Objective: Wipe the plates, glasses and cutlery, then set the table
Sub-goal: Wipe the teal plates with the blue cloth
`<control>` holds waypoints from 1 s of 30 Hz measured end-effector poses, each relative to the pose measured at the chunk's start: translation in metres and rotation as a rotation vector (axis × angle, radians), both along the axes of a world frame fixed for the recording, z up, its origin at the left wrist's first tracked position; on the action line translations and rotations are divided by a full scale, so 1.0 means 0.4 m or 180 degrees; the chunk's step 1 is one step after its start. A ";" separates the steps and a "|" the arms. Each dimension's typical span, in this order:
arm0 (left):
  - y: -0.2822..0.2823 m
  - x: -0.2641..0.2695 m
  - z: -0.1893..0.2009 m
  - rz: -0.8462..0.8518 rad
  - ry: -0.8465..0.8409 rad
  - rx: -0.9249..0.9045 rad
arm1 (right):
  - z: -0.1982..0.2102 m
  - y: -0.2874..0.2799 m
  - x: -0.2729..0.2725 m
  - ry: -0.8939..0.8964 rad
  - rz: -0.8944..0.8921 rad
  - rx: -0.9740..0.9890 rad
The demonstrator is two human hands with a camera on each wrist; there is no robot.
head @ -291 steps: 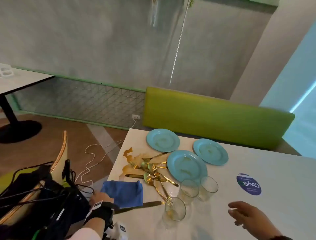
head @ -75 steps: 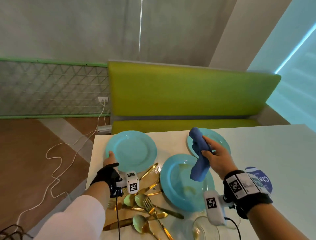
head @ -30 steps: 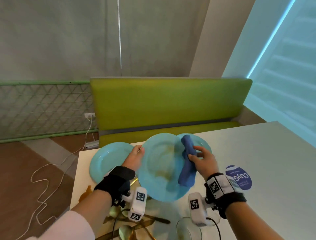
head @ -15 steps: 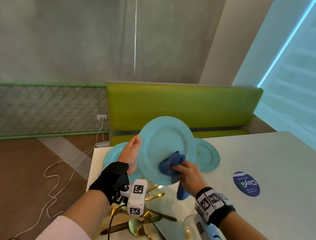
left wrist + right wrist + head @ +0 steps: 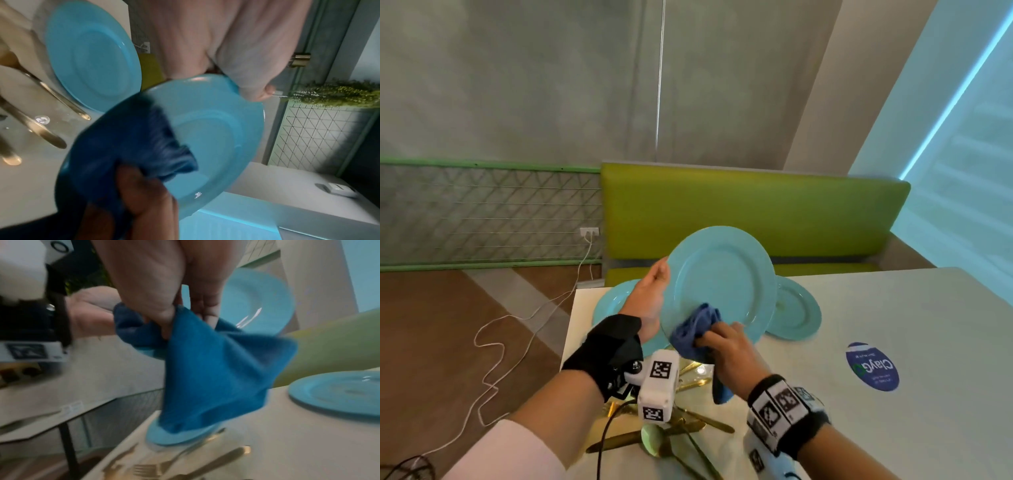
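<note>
My left hand grips the left rim of a light blue plate, tilted up above the table, its face toward me. My right hand clutches a bunched blue cloth and presses it on the plate's lower left face. In the left wrist view the cloth covers the lower part of the plate; in the right wrist view a loose corner of the cloth hangs down. Two more blue plates lie on the table, one at the left and one at the right. Gold cutlery lies below my wrists.
The white table carries a round blue sticker at the right. A green bench stands behind the table. A white cable trails over the floor at the left. A wet patch shows among the cutlery.
The cloth has slid toward the plate's lower left edge, my right hand with it. The left hand still holds the plate tilted up, much as half a second ago.
</note>
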State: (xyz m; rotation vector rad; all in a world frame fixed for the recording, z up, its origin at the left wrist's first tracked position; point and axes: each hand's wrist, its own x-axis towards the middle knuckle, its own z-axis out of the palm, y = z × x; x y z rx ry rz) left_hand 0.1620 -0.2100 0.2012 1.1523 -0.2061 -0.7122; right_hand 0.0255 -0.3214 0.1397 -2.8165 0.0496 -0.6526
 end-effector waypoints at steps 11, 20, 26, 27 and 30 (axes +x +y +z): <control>-0.023 -0.047 0.015 -0.0665 -0.0019 -0.0023 | 0.138 -0.017 0.099 -0.0972 -0.0196 0.0074; 0.016 -0.016 0.039 -0.0211 0.0027 0.0089 | 0.092 -0.190 0.055 -0.0485 -0.1256 0.0120; 0.006 0.003 0.049 0.0062 -0.0058 0.0122 | -0.007 -0.029 -0.027 -0.0057 -0.0464 0.0153; -0.004 -0.006 0.043 0.0052 -0.0077 0.0150 | 0.009 0.004 -0.012 -0.0139 -0.0335 0.0135; -0.026 -0.036 0.032 0.0014 -0.0052 0.0108 | 0.072 0.029 0.063 -0.0492 -0.0287 0.0357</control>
